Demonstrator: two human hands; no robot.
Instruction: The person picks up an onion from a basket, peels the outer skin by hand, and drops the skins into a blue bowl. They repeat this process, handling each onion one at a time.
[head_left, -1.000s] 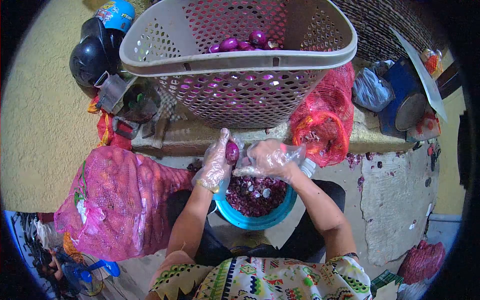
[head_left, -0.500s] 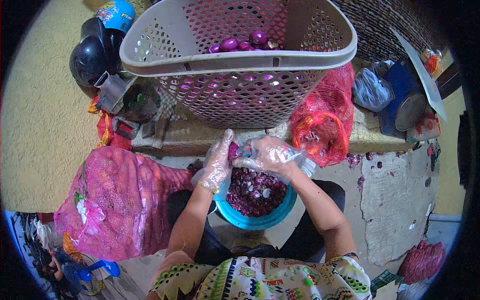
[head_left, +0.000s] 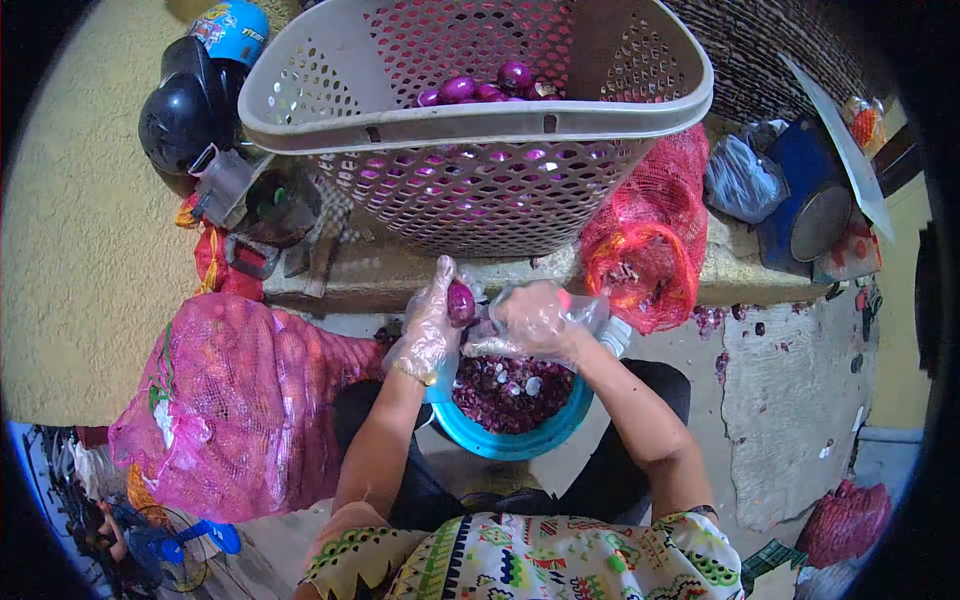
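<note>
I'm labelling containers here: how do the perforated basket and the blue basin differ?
The basket is greyish; the basin is blue. The basket looks larger than the basin. The basket's walls are perforated, while the basin's visible wall looks solid. The basket holds purple bulbs; the basin holds loose purple peelings. Both are open-topped.

– Any lettering out there?
– Yes, up on the blue helmet (head_left: 231, 35), just left of the big grey basket (head_left: 480, 130): pale capitals, "TIT" to start, the ending too small to catch!
– And the bright graphic (head_left: 211, 31) beside them?
– Colourful marks, too blurred to read!
</note>
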